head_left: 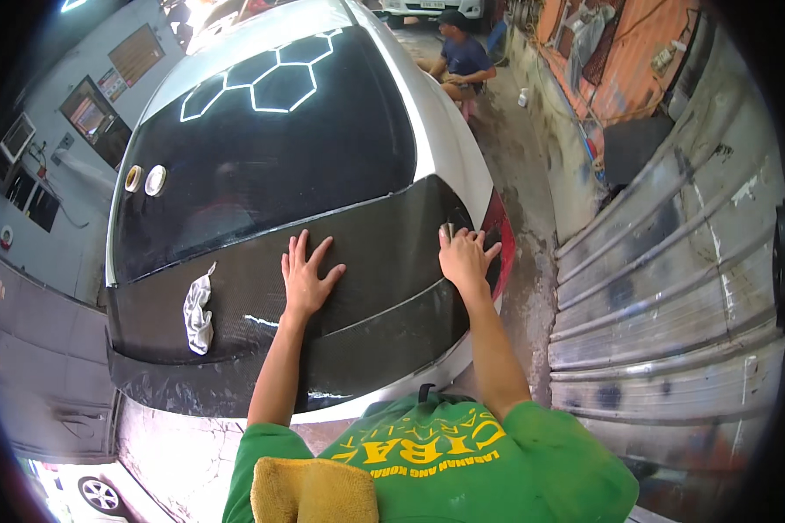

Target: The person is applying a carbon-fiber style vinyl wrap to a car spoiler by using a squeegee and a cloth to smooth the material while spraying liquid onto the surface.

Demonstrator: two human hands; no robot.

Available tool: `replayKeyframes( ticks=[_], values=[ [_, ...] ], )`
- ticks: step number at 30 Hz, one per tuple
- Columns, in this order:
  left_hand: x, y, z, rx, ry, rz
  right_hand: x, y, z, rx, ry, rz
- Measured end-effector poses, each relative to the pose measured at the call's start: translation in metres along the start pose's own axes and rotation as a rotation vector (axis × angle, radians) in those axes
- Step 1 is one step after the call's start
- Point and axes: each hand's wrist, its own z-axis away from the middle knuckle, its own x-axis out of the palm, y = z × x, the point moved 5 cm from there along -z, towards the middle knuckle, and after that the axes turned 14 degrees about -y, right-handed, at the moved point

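Observation:
A dark carbon-patterned trunk lid (375, 231) covers the rear of a white car. My left hand (308, 277) lies on it, fingers spread and nothing in it. Over by the lid's right edge, beside the red tail light (500, 244), my right hand (464, 257) presses down with its fingers bent. A small greyish piece (447, 231) shows between its thumb and fingers; its kind is too small to make out. Left of my left hand, a crumpled pale cloth (198, 315) rests on the lid.
Two tape rolls (155, 180) sit on the dark rear window (270, 157). A yellow towel (314, 491) hangs at my shoulder. Beyond the car's right side, a person (462, 57) sits low. Corrugated metal sheeting (663, 305) stands to the right, a grey wall (52, 174) to the left.

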Motion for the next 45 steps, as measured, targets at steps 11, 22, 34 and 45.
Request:
replayKeyframes(
  ticks=[11,22,34,45],
  values=[
    [-0.003,-0.003,-0.004,0.0,-0.006,-0.007,-0.004,-0.023,0.022,-0.037,0.039,0.105],
    [0.002,-0.01,0.0,-0.006,-0.005,-0.031,0.017,-0.018,0.04,-0.103,0.083,0.071],
    [-0.002,-0.012,0.005,-0.009,0.016,-0.018,0.016,-0.024,0.004,-0.273,0.076,0.015],
    [-0.004,-0.015,0.011,-0.054,0.017,-0.032,0.016,-0.023,-0.006,-0.334,0.012,-0.03]
  ],
)
